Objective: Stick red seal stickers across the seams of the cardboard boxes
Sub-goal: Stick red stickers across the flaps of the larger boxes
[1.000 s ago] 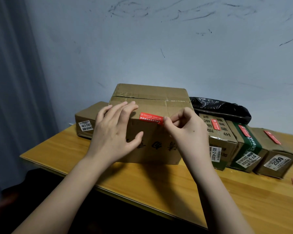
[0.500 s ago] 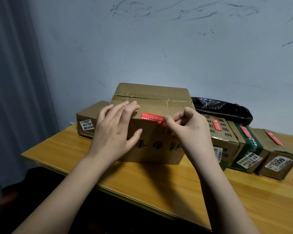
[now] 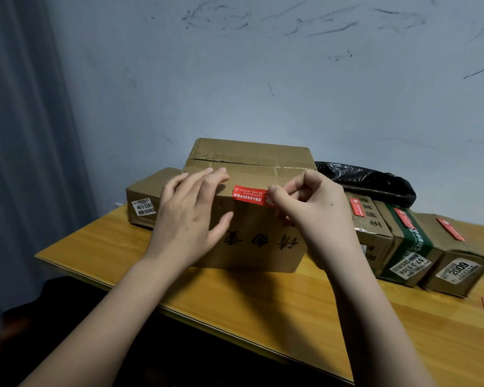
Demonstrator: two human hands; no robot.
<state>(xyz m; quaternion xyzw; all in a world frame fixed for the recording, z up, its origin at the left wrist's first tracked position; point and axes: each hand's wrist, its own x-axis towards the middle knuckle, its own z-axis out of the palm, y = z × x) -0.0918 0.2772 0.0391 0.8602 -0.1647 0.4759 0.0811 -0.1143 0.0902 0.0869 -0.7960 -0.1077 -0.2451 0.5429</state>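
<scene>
A wooden table before a scuffed blue wall. The left hand rests flat, fingers straight, on a box; the right hand pinches a red sticker along its upper front edge. Sealed boxes sit right.

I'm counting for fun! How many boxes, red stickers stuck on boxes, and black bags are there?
Boxes: 5
Red stickers on boxes: 4
Black bags: 1
Total: 10
</scene>
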